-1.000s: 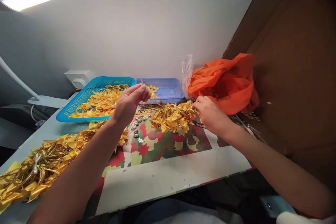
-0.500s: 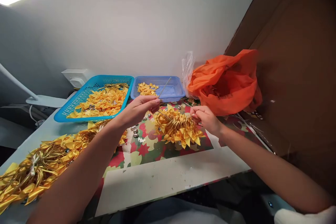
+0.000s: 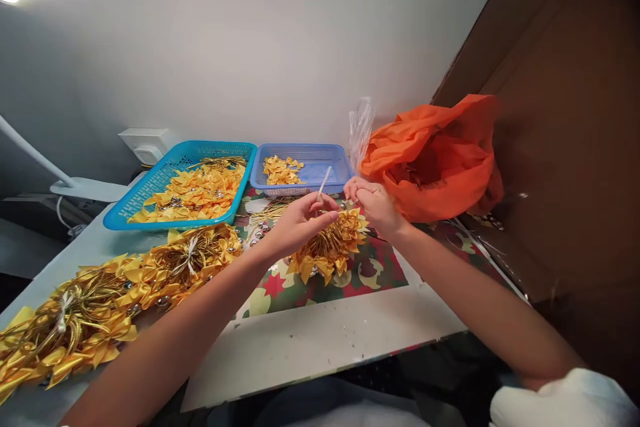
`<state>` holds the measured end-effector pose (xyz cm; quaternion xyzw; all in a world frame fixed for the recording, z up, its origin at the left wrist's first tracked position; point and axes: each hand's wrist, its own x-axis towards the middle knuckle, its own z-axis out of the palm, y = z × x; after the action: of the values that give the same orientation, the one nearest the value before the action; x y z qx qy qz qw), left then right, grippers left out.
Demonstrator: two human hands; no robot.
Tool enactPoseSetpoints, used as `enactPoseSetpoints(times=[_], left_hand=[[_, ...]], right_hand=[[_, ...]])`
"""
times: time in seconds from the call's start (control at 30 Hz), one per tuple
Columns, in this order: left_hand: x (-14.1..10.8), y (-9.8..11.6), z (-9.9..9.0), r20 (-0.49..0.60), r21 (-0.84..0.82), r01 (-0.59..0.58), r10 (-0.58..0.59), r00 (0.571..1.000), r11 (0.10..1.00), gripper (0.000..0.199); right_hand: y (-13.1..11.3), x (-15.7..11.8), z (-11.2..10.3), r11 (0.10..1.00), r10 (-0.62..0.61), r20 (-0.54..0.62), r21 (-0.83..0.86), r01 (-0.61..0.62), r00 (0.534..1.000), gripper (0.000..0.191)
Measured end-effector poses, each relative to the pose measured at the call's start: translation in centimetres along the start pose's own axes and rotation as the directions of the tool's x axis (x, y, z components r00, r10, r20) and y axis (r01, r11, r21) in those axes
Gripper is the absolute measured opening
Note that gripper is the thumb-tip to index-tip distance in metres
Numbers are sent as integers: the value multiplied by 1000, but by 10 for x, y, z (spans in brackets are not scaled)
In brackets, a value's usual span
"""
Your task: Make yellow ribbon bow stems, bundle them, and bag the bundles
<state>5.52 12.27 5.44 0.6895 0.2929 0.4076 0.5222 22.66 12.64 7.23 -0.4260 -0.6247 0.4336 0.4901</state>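
Bunch (image 3: 330,248) seen just below and between the hands; tie (image 3: 325,181) pinched in left hand (image 3: 309,219), right hand (image 3: 375,205) curled closed, contents unclear.

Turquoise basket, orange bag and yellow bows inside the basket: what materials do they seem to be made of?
Turquoise basket: smooth, slightly glossy molded plastic, judging by its even color and perforated walls.
Orange bag: thin, mostly matte fabric, perhaps non-woven; it slumps in soft folds, though soft plastic is possible.
Yellow bows: probably satin ribbon, from their sheen and crisp points.
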Motion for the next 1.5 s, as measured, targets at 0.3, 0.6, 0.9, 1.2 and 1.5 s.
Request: enactPoseSetpoints(times=[0.3, 0.6, 0.9, 1.2, 1.5], left_hand=[[-3, 0, 7, -128, -44, -62, 56, 990, 997, 42], [-5, 35, -23, -448, 149, -282, 319, 835, 948, 51], [3, 43, -47, -557, -8, -119, 94, 825, 993, 55], [4, 36, -52, -445, -181, 16, -96, 890, 983, 56], [18, 72, -59, -297, -133, 76, -113, 948, 988, 58]], right_hand=[[-18, 12, 11, 995, -32, -28, 92, 34, 999, 15], [39, -26, -12, 996, -72, -267, -76, 53, 961, 23], [78, -48, 0, 968, -167, -293, -230, 100, 941, 13], [73, -56, 6, 975, -132, -292, -209, 71, 947, 11], [74, -55, 10, 991, -49, -276, -135, 12, 960, 13]])
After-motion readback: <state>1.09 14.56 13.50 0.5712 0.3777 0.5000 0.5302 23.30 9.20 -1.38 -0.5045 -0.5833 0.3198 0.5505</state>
